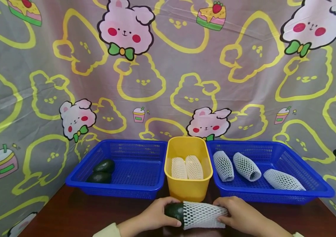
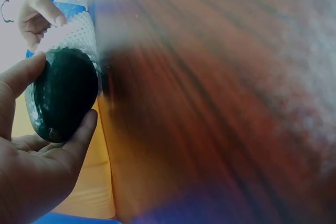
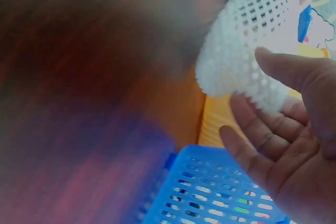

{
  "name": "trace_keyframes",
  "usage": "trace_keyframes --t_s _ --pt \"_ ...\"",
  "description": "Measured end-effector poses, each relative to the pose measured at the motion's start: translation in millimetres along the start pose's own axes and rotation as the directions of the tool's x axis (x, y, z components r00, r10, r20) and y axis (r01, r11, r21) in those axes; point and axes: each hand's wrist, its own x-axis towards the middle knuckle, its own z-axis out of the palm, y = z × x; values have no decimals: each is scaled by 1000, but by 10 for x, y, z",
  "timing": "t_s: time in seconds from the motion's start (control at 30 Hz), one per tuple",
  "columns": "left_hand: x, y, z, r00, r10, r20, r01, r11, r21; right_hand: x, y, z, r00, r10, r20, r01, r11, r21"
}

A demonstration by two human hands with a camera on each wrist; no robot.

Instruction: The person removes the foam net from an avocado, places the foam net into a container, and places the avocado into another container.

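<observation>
At the near edge of the table, just in front of the yellow bin, a dark green avocado (image 1: 174, 210) sits partly inside a white foam net sleeve (image 1: 204, 215). My left hand (image 1: 153, 214) grips the bare end of the avocado (image 2: 65, 93), thumb on one side and fingers on the other. The sleeve's opposite end is held by my right hand (image 1: 240, 213), its thumb and fingers on either side of the mesh (image 3: 252, 40). The sleeve hides the avocado's right part.
Two avocados (image 1: 104, 166) lie in the left blue basket (image 1: 114, 189). The yellow bin (image 1: 187, 191) holds white foam net sleeves (image 1: 194, 167). Three white foam-net shapes (image 1: 283, 180) lie in the right blue basket (image 1: 274, 197). A patterned cloth (image 1: 156, 82) hangs behind.
</observation>
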Motion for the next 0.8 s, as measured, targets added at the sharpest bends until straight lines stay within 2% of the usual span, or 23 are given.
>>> trace_keyframes --t_s 0.1,0.2,0.4,0.57,0.8 --pt "2 -6 0 1000 -2 4 2 1000 2 24 -37 -39 998 42 50 -41 999 -15" --pt "5 -6 -7 1000 0 10 0 1000 4 68 -93 -49 997 50 66 -46 997 -58" --pt "12 -2 -19 1000 -5 19 4 999 38 171 -224 -4 999 -16 34 22 981 -193" --pt "16 12 -19 1000 16 23 -17 998 62 231 -297 19 998 -50 37 58 967 -247" --pt "-5 43 -27 999 40 11 -41 996 83 240 -319 36 994 -108 -22 94 937 -336"
